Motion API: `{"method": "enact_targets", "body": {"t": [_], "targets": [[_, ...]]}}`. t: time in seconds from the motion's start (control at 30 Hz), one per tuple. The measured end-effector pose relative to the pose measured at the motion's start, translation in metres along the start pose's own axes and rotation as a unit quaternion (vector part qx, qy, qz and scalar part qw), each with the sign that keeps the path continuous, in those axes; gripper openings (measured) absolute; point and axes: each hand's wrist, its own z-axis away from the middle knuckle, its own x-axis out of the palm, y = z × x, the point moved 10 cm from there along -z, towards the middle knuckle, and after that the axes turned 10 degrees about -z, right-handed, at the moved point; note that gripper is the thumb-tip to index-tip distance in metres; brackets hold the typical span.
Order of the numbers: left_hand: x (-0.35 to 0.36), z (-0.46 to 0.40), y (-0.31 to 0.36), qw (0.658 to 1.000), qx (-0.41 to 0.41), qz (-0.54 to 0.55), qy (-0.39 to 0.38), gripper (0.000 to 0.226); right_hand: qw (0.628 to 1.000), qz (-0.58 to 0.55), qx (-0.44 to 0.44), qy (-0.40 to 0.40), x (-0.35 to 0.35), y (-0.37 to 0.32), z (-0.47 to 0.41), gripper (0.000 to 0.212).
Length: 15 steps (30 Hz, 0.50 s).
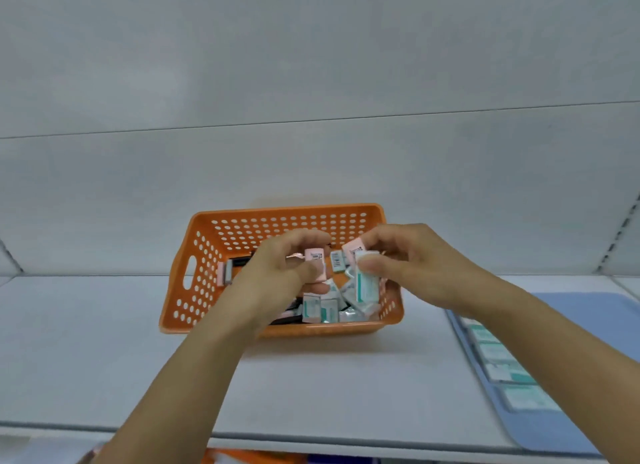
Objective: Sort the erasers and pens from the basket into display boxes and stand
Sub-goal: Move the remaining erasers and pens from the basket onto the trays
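Holding erasers over orange basket (204, 255) on white shelf (86, 342): left hand (277, 273) pinches pink eraser (317, 261), right hand (412, 266) grips pink and green-white erasers (363, 276). Barcodes visible, text unreadable. Blue display box (554, 425) near right holds a row of erasers.

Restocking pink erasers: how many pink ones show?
3: one in the left hand at, one in the right hand at, one by the basket's left wall. More may be hidden.

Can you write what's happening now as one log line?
left hand: holds pink eraser | right hand: holds erasers | over orange basket
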Motion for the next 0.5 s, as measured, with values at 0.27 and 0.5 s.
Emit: {"method": "enact_targets", "body": {"t": [0.27,0.5], "targets": [[0.166,0.013,0.074,0.986,0.064,0.093,-0.124,0.036,0.953,-0.241,0.138,0.120,-0.129,0.077,0.112,0.020],[0.340,-0.027,0.061,0.979,0.016,-0.036,-0.202,0.039,0.934,0.061,0.266,0.229,-0.247,0.172,0.199,0.008]]}}
